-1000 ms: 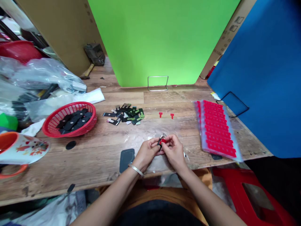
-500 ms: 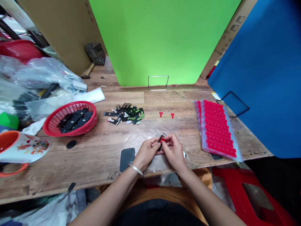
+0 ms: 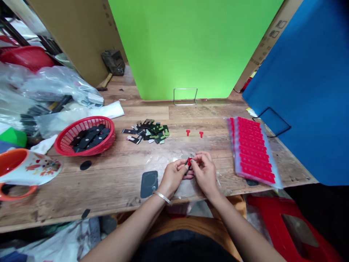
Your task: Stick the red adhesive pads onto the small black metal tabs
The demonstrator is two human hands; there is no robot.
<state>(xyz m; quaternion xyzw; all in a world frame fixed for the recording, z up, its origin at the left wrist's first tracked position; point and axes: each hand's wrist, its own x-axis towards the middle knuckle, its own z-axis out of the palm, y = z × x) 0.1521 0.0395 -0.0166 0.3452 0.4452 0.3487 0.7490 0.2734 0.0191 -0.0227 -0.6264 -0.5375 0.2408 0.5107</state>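
Near the table's front edge, my left hand (image 3: 172, 178) is closed on a small flat black piece (image 3: 187, 171). On that piece lies a red T-shaped sticker (image 3: 189, 161), partly hidden by my fingers. My right hand (image 3: 205, 175) pinches at the red sticker with thumb and fingertips, close against the left. Two more red T-shaped stickers (image 3: 201, 134) lie on the table beyond my hands. To their left is a loose pile of black flat pieces (image 3: 149, 130), some with pale or greenish shiny parts. Sheets of red stickers (image 3: 255, 156) lie stacked at the right.
A red basket (image 3: 62, 147) holds several black flat pieces at the left. An orange-and-white mug (image 3: 40, 169) stands nearby. A green board (image 3: 191, 51) and a blue board (image 3: 302, 91) bound the back and right. A dark grey pad (image 3: 149, 183) lies beside my left wrist.
My right hand has shifted slightly right, its fingers a little further from the left hand, and more of the red sticker shows on the black piece. The camera view has shifted slightly.
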